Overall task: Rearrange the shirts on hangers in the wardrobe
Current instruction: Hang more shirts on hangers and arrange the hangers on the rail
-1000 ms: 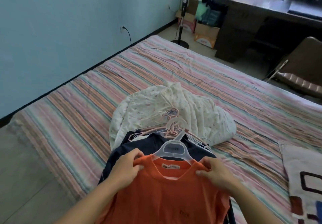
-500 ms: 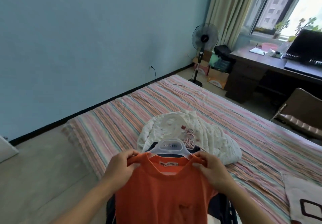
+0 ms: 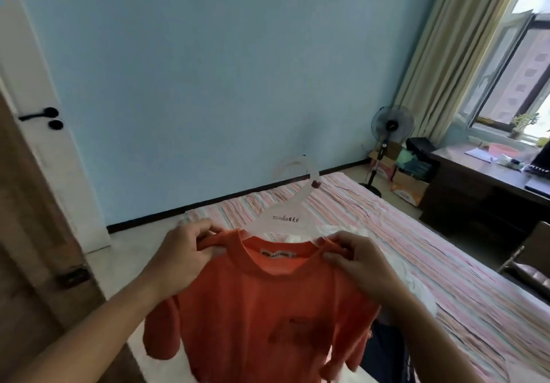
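An orange shirt is held up on a translucent hanger, lifted clear above the near edge of the striped bed. The shirt is gripped at both shoulders: the left shoulder seam is pinched by the left hand, and the right shoulder seam is pinched by the right hand, fingers curled over the fabric and the hanger arms beneath it. The long axis of the hanger is laid level from hand to hand, so the shirt is centred between the two hands, neither being plainly nearer. The hook is raised above and beyond the collar, pointing away from the person, with its open side turned to the left. The body of the shirt is left hanging below the hands. A dark garment is seen just below the right forearm, and white bedding behind it on the bed. No wardrobe rail is in view; a turn toward it is judged to be needed, hook leading.
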{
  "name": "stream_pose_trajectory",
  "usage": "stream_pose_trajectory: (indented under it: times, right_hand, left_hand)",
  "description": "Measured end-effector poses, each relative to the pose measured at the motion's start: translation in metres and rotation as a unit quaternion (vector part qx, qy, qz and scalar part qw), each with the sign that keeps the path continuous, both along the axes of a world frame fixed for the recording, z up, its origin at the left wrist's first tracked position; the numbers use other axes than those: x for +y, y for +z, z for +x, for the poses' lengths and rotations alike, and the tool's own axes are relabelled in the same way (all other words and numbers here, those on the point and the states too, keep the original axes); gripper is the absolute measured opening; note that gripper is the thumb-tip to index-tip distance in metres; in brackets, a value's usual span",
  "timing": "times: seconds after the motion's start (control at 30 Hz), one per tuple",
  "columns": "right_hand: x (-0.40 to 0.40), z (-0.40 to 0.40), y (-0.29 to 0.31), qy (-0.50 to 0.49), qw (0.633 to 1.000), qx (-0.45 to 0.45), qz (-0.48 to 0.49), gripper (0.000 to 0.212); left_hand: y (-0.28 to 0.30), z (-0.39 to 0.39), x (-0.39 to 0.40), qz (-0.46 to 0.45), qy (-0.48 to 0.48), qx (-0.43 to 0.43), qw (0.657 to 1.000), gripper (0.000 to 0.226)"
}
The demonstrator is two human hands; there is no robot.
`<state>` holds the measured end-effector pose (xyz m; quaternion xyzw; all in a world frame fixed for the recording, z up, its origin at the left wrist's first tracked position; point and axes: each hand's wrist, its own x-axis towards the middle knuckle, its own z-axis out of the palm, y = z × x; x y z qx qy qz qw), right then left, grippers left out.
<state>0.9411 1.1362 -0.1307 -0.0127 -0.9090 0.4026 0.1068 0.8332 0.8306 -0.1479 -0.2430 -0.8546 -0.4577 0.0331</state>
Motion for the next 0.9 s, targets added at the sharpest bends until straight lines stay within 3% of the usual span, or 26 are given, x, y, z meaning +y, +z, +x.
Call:
stream_pose_trajectory:
  times: [0.17,0.47,0.77,0.9]
  right_hand:
    - [-0.046,-0.004,0.046,0.068,0.997,0.023,-0.019,0.021]
    - [-0.118,-0.052,0.079,0.21,0.976,0.054,0.005,0.017]
    - [-0.206,-0.091,0.084,0.398,0.916,0.051,0.005,0.008]
    - [-0.259,-0.089,0.081,0.449,0.886,0.113,0.033,0.011]
  left_hand:
    - [0.039,0.032,-0.057,0.041,0.059,0.028,0.997,0.036]
    - [0.073,0.081,-0.137,0.065,0.165,0.052,0.983,0.023]
    - [0.084,0.152,-0.192,0.063,0.348,0.06,0.933,0.031]
    - [0.083,0.189,-0.224,0.028,0.409,0.053,0.91,0.031]
